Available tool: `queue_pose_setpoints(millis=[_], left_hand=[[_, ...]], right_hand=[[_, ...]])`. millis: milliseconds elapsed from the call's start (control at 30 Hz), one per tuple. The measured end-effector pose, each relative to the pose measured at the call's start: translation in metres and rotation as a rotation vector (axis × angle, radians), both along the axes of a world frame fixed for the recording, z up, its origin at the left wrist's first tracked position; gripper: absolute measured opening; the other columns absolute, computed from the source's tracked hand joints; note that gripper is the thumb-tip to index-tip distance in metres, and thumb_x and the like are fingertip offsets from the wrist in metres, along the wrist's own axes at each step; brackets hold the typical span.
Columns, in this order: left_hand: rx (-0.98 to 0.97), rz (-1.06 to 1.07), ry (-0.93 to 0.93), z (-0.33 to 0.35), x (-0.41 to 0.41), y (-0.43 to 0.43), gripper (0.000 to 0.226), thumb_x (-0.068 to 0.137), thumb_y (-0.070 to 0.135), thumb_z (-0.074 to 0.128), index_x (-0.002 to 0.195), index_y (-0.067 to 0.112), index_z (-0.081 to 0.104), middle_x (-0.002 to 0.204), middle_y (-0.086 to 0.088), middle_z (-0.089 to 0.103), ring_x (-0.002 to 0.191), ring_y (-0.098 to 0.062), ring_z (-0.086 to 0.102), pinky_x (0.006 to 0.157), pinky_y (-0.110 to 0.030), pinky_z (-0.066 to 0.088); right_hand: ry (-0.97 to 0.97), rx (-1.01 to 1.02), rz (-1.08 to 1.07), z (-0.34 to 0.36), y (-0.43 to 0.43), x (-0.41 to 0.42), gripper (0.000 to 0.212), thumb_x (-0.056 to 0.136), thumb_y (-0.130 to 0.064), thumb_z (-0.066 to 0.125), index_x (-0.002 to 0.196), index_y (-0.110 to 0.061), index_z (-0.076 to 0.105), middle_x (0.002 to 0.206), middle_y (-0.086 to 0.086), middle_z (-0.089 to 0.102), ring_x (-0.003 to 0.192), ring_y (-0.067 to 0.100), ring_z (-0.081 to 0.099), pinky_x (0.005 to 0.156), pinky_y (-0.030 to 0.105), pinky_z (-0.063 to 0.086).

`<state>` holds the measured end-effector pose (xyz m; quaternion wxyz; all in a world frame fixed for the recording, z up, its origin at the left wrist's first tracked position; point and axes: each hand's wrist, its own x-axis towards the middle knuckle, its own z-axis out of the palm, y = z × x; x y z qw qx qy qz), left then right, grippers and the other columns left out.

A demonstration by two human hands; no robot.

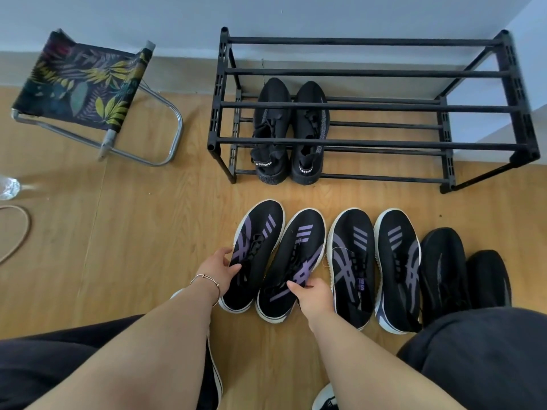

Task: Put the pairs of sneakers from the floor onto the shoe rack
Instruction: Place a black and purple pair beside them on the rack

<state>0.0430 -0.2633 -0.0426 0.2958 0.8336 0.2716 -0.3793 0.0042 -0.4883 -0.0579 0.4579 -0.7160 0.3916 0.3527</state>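
I am looking down at six sneakers lying in a row on the wooden floor [142,232], toes pointing toward the black shoe rack [370,105]. My left hand [220,269] is curling its fingers over the outer side of the leftmost sneaker [254,253], and my right hand [310,294] is gripping the heel end of the second sneaker [291,261], thumb lying on its upper. The hands are apart, one on each shoe of this pair. Both shoes are black knit with purple stripes and curved purple bands, and white soles are showing around their edges. They are leaning toward each other and touching. Just beside them a matching second pair [376,261] is lying straight, and at the right end of the row an all-black pair [461,267] is sitting partly hidden by my dark clothing. On the rack's bottom tier, near its left end, a black laced pair [288,131] is resting with heels toward me. The top tier's bars are showing nothing on them. A folding stool [85,84] with a leaf-print seat is standing to the rack's left.
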Motion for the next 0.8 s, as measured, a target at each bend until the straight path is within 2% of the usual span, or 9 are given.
queue_pose_setpoints(millis=[100, 200, 300, 433, 567, 633, 733, 800], left_hand=[[-0.012, 0.045, 0.020, 0.003, -0.002, -0.001, 0.054, 0.096, 0.031, 0.065, 0.145, 0.018, 0.049, 0.124, -0.001, 0.064, 0.110, -0.023, 0.062, 0.096, -0.035, 0.051], [-0.018, 0.059, 0.022, 0.006, -0.002, -0.001, 0.050, 0.093, 0.031, 0.069, 0.138, 0.013, 0.057, 0.124, -0.004, 0.068, 0.114, -0.024, 0.064, 0.099, -0.034, 0.049], [-0.038, 0.069, 0.013, 0.013, -0.001, 0.000, 0.045, 0.090, 0.032, 0.072, 0.131, 0.013, 0.064, 0.112, -0.001, 0.069, 0.106, -0.023, 0.065, 0.097, -0.035, 0.052], [-0.062, 0.070, 0.010, 0.025, 0.000, -0.005, 0.043, 0.091, 0.031, 0.072, 0.129, 0.014, 0.064, 0.112, 0.001, 0.068, 0.103, -0.021, 0.066, 0.094, -0.033, 0.053], [-0.122, 0.146, -0.029, 0.028, 0.008, -0.018, 0.042, 0.089, 0.025, 0.074, 0.128, 0.011, 0.066, 0.104, 0.000, 0.068, 0.101, -0.023, 0.068, 0.098, -0.040, 0.056], [-0.168, 0.155, -0.045, 0.026, 0.015, -0.027, 0.041, 0.088, 0.023, 0.075, 0.126, 0.010, 0.067, 0.105, -0.001, 0.070, 0.101, -0.022, 0.069, 0.098, -0.042, 0.056], [-0.211, 0.136, -0.056, 0.024, 0.026, -0.044, 0.040, 0.088, 0.022, 0.075, 0.125, 0.011, 0.068, 0.110, -0.003, 0.072, 0.103, -0.022, 0.069, 0.100, -0.041, 0.055], [-0.211, 0.089, -0.069, 0.022, 0.032, -0.054, 0.039, 0.089, 0.024, 0.074, 0.125, 0.012, 0.068, 0.114, -0.003, 0.072, 0.102, -0.021, 0.068, 0.100, -0.038, 0.054]], right_hand=[[0.011, 0.023, -0.004, 0.000, -0.005, 0.003, 0.033, 0.084, -0.038, 0.079, 0.104, -0.016, 0.064, 0.103, -0.001, 0.071, 0.101, 0.024, 0.066, 0.094, 0.040, 0.056], [0.030, 0.057, 0.023, -0.008, -0.014, 0.005, 0.052, 0.075, -0.044, 0.083, 0.113, -0.012, 0.068, 0.107, 0.001, 0.073, 0.104, 0.025, 0.069, 0.095, 0.047, 0.058], [0.038, 0.102, 0.034, -0.002, -0.023, 0.012, 0.041, 0.078, -0.033, 0.084, 0.111, -0.013, 0.069, 0.107, 0.004, 0.074, 0.100, 0.025, 0.071, 0.094, 0.047, 0.059], [0.044, 0.173, 0.036, 0.021, -0.036, 0.026, 0.024, 0.085, -0.018, 0.080, 0.107, -0.011, 0.071, 0.108, 0.008, 0.075, 0.102, 0.028, 0.072, 0.090, 0.044, 0.062], [0.026, 0.173, 0.098, 0.041, -0.055, 0.047, 0.016, 0.087, -0.018, 0.079, 0.098, -0.013, 0.069, 0.106, 0.008, 0.075, 0.104, 0.027, 0.071, 0.090, 0.043, 0.062], [0.006, 0.179, 0.067, 0.048, -0.067, 0.052, 0.012, 0.089, -0.015, 0.077, 0.094, -0.013, 0.067, 0.104, 0.007, 0.073, 0.100, 0.024, 0.071, 0.083, 0.036, 0.062], [0.001, 0.207, -0.014, 0.053, -0.084, 0.051, 0.010, 0.090, -0.010, 0.075, 0.096, -0.010, 0.067, 0.104, 0.007, 0.074, 0.091, 0.016, 0.070, 0.062, 0.022, 0.058], [0.007, 0.217, -0.043, 0.054, -0.094, 0.048, 0.008, 0.091, -0.010, 0.074, 0.095, -0.010, 0.067, 0.102, 0.006, 0.073, 0.088, 0.013, 0.069, 0.056, 0.018, 0.055]])
